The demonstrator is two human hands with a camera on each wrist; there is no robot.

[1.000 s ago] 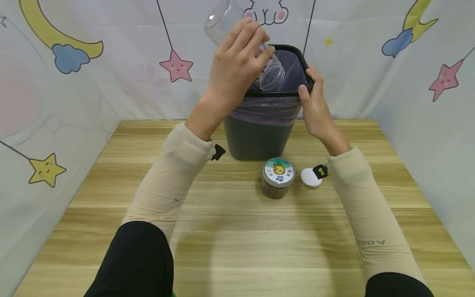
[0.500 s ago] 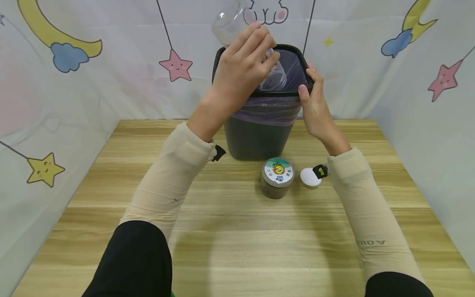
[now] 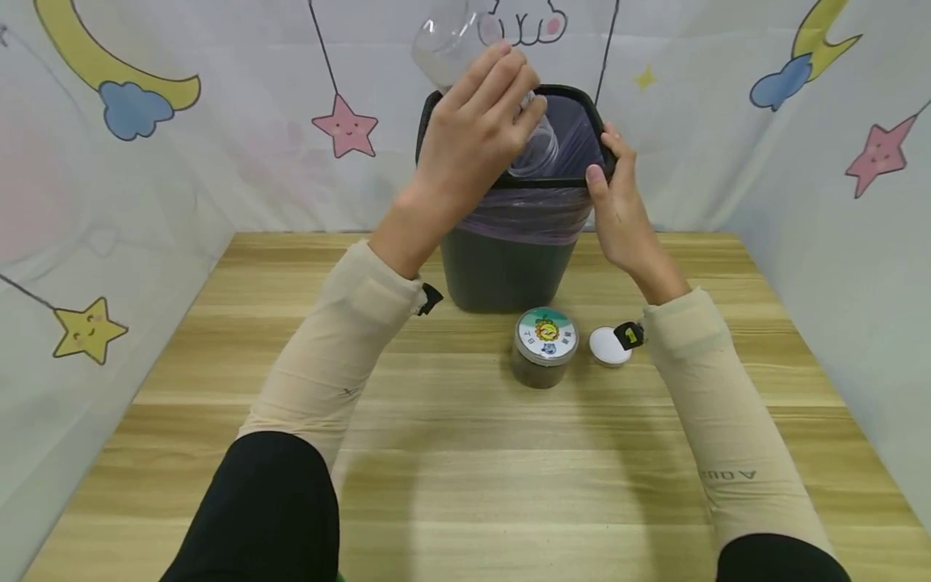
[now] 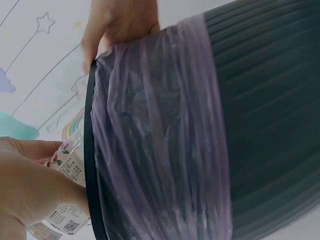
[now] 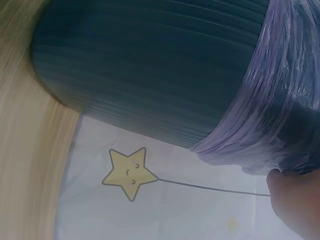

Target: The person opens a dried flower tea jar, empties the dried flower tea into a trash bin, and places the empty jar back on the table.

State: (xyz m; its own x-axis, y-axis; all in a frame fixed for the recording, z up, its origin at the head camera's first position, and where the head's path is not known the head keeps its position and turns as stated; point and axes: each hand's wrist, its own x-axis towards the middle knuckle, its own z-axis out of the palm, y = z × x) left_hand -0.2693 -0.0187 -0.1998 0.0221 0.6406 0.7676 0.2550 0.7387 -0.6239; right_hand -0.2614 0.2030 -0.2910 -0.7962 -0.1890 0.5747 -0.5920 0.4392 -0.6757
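Note:
My left hand [image 3: 476, 129] grips a clear plastic jar [image 3: 442, 50] above the grey trash bin [image 3: 502, 275]. The jar is tilted, its rounded body up to the left and its clear round end low inside the bin opening. In the left wrist view a printed label [image 4: 62, 217] with a barcode shows on the jar beside the black rim. My right hand [image 3: 621, 210] holds the bin's right rim, thumb in front and fingers behind. A purple bag [image 3: 527, 217] lines the bin and folds over its outside.
In front of the bin, a lidded tub [image 3: 545, 347] with a colourful round label stands on the wooden table [image 3: 509, 485]. A white round lid [image 3: 608, 346] lies to its right. Behind the bin hangs a white cloth backdrop [image 3: 254, 178] printed with stars and moons.
My left hand and the jar have shifted slightly right since a second ago, uncovering the bin's left rim. My right hand keeps its hold on the rim.

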